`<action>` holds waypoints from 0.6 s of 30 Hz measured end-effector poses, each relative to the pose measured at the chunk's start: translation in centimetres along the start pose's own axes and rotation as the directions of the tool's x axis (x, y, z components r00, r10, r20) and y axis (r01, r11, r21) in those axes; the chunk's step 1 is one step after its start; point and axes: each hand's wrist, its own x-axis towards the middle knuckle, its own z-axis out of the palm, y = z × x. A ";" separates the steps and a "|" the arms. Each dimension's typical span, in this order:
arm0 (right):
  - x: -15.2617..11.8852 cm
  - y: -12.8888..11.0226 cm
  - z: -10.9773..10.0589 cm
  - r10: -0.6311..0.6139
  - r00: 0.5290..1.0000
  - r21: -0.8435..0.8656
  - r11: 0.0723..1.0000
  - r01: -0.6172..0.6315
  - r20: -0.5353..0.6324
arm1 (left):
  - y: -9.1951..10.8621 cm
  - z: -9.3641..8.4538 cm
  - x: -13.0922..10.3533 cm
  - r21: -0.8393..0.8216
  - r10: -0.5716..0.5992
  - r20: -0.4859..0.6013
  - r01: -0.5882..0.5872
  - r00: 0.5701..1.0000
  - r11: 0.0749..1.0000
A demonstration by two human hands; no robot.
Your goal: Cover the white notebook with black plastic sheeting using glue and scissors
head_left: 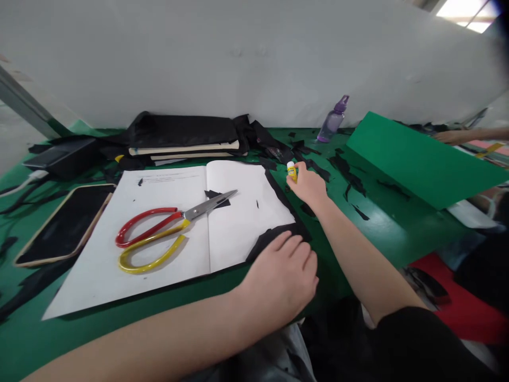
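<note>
My right hand [308,184] has its thumb and fingers around a small yellow glue stick [292,173] with a white cap, just right of an open book. My left hand [280,273] rests at the book's lower right corner with fingers curled over black paper [264,241]; whether it grips anything is hidden. The book's white pages [246,185] have black paper along the right edge. Scissors [185,215] with one red and one yellow handle lie across the pages, their blades over a small black scrap [218,198].
A phone [66,225] lies left of the book. Behind are a black pouch [183,131] and a purple bottle [333,121]. Black scraps [350,172] litter the green table [374,233]. A green board [421,159] slants at the right, near another person's hand [451,137].
</note>
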 end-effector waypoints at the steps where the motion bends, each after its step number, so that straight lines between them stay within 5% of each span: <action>1: 0.1 0.1 0.1 -0.002 1.000 -0.002 1.000 0.002 0.001 | -0.4 -0.7 -0.4 -0.035 -0.037 0.012 0.038 0.999 0.999; 6: 0.2 0.3 0.4 -0.010 0.999 0.026 1.000 0.012 -0.052 | -4.0 -2.9 -3.4 -0.043 -0.258 0.055 0.261 0.965 0.964; 12: -0.3 -0.3 0.0 -0.135 0.960 0.173 0.968 0.181 -0.246 | -9.0 -5.1 -6.1 0.195 -0.448 0.065 0.429 0.892 0.882; 18: -0.3 -0.2 0.4 -0.182 0.940 0.287 0.920 0.266 -0.287 | -13.5 -7.4 -9.4 0.469 -0.692 0.154 0.565 0.705 0.679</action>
